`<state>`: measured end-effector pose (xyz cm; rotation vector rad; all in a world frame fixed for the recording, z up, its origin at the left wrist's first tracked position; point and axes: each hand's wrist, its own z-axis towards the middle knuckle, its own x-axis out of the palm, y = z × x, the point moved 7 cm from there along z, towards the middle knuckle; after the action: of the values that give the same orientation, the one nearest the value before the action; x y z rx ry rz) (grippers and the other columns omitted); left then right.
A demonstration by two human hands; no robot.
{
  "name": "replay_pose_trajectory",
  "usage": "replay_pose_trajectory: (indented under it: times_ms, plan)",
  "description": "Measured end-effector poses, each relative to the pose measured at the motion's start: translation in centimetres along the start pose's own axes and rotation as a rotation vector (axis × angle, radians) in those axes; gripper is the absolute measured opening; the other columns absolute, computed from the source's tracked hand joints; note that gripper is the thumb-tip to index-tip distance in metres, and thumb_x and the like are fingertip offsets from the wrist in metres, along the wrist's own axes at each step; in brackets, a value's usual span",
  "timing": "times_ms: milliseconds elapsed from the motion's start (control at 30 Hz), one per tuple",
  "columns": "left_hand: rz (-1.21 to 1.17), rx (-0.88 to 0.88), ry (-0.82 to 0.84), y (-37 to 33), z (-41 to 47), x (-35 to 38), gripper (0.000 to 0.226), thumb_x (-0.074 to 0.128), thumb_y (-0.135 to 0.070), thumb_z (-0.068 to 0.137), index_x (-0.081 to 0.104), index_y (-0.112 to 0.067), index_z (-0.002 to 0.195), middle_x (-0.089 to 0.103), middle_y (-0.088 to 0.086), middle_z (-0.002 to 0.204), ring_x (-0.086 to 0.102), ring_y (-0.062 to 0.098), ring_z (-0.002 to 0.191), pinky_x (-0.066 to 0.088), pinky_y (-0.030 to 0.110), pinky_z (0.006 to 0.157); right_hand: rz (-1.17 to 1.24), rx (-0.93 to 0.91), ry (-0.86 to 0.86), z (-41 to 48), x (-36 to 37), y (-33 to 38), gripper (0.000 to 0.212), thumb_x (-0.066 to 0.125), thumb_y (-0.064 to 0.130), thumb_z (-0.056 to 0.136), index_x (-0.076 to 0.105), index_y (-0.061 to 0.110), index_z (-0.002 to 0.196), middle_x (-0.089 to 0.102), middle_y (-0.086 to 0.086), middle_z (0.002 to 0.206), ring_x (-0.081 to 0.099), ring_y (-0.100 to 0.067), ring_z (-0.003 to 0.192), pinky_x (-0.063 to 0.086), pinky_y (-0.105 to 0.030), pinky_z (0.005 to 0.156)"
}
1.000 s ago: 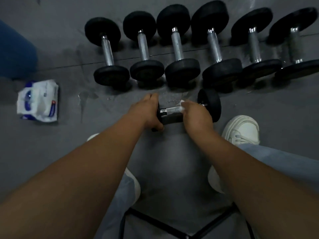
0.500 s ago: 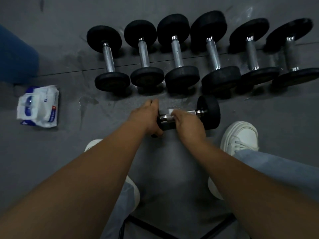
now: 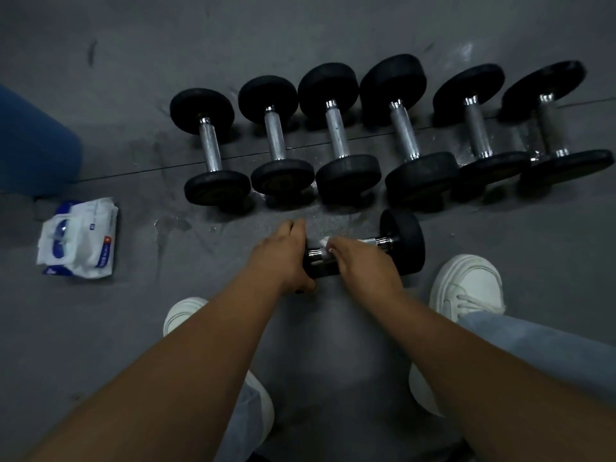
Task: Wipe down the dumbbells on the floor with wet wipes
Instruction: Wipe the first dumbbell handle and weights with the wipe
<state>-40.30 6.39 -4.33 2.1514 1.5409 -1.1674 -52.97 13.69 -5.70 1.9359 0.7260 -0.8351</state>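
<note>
Dumbbell (image 3: 404,243) on the floor (image 3: 520,235), just in front of the row, braced at one end and wiped along the bar.

It looks heavy and rigid, and its round black heads would probably roll if left free, so a head is the place to steady it and the bar the place to lift it. The left hand (image 3: 283,258) has its fingers curled over the left head, clamping it. The right hand (image 3: 361,266) has its fingers wrapped round the chrome bar, likely slick when damp, pinching the wet wipe (image 3: 324,243) against it. Beyond lie six more dumbbells (image 3: 336,135) side by side. The wipes pack (image 3: 78,240) sits well off to the left.
</note>
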Motion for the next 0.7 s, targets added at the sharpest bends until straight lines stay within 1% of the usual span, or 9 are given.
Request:
replay_pose_trajectory:
  times_ms: [100, 200, 300, 333, 433, 467, 533, 600, 700]
  plan:
    - [0.005, -0.006, 0.003, 0.0, 0.0, -0.2, 0.12, 0.089, -0.041, 0.055, 0.016, -0.019, 0.149, 0.032, 0.002, 0.144, 0.05, 0.029, 0.122, 0.046, 0.041, 0.094, 0.096, 0.063, -0.086, -1.4, -0.4, -0.1, 0.023, 0.041, 0.035, 0.099, 0.052, 0.035, 0.118, 0.066, 0.0, 0.103, 0.063, -0.025, 0.092, 0.05, -0.034, 0.074]
    - [0.01, -0.006, 0.0, -0.1, -0.1, -0.2, 0.121, 0.088, -0.039, 0.055, 0.015, -0.018, 0.15, 0.03, 0.003, 0.147, 0.049, 0.03, 0.123, 0.046, 0.042, 0.095, 0.02, -0.066, 0.001, -2.3, 0.4, 1.8, 0.026, 0.043, 0.031, 0.097, 0.052, 0.035, 0.121, 0.067, 0.001, 0.111, 0.064, -0.026, 0.098, 0.052, -0.036, 0.078]
    - [0.007, -0.01, -0.002, 0.1, -0.1, -0.1, 0.123, 0.088, -0.04, 0.056, 0.014, -0.018, 0.151, 0.029, 0.002, 0.147, 0.048, 0.03, 0.125, 0.045, 0.042, 0.098, 0.087, 0.108, -0.102, -0.9, -0.9, -0.9, 0.026, 0.042, 0.035, 0.098, 0.057, 0.035, 0.12, 0.069, -0.003, 0.106, 0.064, -0.029, 0.098, 0.048, -0.032, 0.078]
    - [0.007, -0.008, 0.0, 0.0, -0.2, -0.2, 0.123, 0.088, -0.041, 0.056, 0.013, -0.018, 0.151, 0.028, 0.002, 0.147, 0.048, 0.03, 0.126, 0.044, 0.042, 0.099, 0.097, 0.114, -0.11, -0.9, -0.9, -1.2, 0.025, 0.041, 0.036, 0.099, 0.055, 0.036, 0.12, 0.069, -0.003, 0.106, 0.064, -0.029, 0.098, 0.047, -0.031, 0.077]
    - [0.009, 0.0, 0.0, -0.1, -0.3, -0.3, 0.122, 0.087, -0.039, 0.059, 0.012, -0.017, 0.153, 0.027, 0.003, 0.149, 0.047, 0.03, 0.127, 0.042, 0.041, 0.099, 0.026, -0.077, -0.004, -2.2, 0.7, 1.1, 0.025, 0.04, 0.036, 0.098, 0.047, 0.037, 0.122, 0.068, 0.001, 0.111, 0.065, -0.028, 0.097, 0.051, -0.036, 0.076]
    - [0.011, 0.0, 0.0, -0.1, -0.3, -0.3, 0.121, 0.087, -0.039, 0.059, 0.013, -0.017, 0.152, 0.027, 0.003, 0.149, 0.047, 0.029, 0.126, 0.042, 0.041, 0.099, 0.024, -0.066, -0.014, -1.9, 0.3, 1.0, 0.025, 0.04, 0.037, 0.098, 0.048, 0.038, 0.122, 0.068, 0.001, 0.109, 0.065, -0.026, 0.096, 0.051, -0.034, 0.077]
    - [0.016, -0.003, -0.002, -0.1, -0.3, -0.2, 0.121, 0.088, -0.041, 0.058, 0.015, -0.017, 0.151, 0.029, 0.003, 0.147, 0.047, 0.029, 0.126, 0.041, 0.041, 0.099, 0.099, 0.075, -0.095, -0.5, -0.9, -0.8, 0.025, 0.041, 0.037, 0.099, 0.056, 0.036, 0.119, 0.069, 0.0, 0.104, 0.064, -0.025, 0.095, 0.048, -0.032, 0.077]
    - [0.015, -0.001, 0.003, -0.2, -0.3, -0.2, 0.122, 0.089, -0.042, 0.057, 0.016, -0.016, 0.151, 0.03, 0.003, 0.146, 0.047, 0.03, 0.126, 0.041, 0.041, 0.099, 0.106, 0.148, -0.128, -0.3, -0.8, -1.8, 0.025, 0.042, 0.032, 0.099, 0.059, 0.032, 0.118, 0.068, -0.002, 0.107, 0.064, -0.026, 0.098, 0.047, -0.033, 0.079]
    - [0.023, 0.001, 0.004, -0.2, -0.3, -0.4, 0.121, 0.089, -0.041, 0.058, 0.015, -0.016, 0.151, 0.029, 0.004, 0.147, 0.047, 0.03, 0.126, 0.041, 0.041, 0.099, 0.084, -0.005, -0.042, -1.3, 0.4, 0.7, 0.024, 0.044, 0.031, 0.098, 0.059, 0.03, 0.118, 0.068, -0.003, 0.111, 0.063, -0.026, 0.102, 0.049, -0.034, 0.082]
